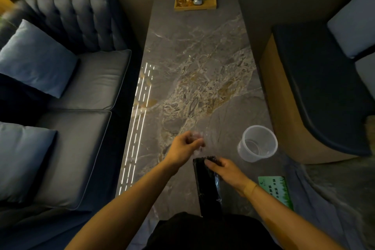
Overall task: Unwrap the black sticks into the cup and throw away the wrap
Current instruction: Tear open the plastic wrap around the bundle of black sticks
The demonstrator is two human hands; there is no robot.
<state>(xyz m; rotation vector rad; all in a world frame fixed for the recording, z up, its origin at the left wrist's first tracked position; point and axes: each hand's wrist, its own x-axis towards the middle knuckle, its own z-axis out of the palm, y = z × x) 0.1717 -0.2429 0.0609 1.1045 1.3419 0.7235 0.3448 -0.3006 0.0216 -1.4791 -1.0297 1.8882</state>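
A bundle of black sticks (206, 186) stands over the near end of the marble table, with shiny clear film around its lower part. My right hand (225, 170) grips the bundle near its top end. Just up and to the left, my left hand (185, 147) pinches a piece of clear wrap (199, 138), pulled away from the bundle's top. An empty translucent plastic cup (257, 144) stands upright on the table to the right of both hands.
The grey marble table (194, 67) runs away from me. A wooden tray (195, 2) with a plant and a small box sits at its far end. A green card (278, 189) lies near right. Blue sofa (81, 87) left, bench seat (316, 91) right.
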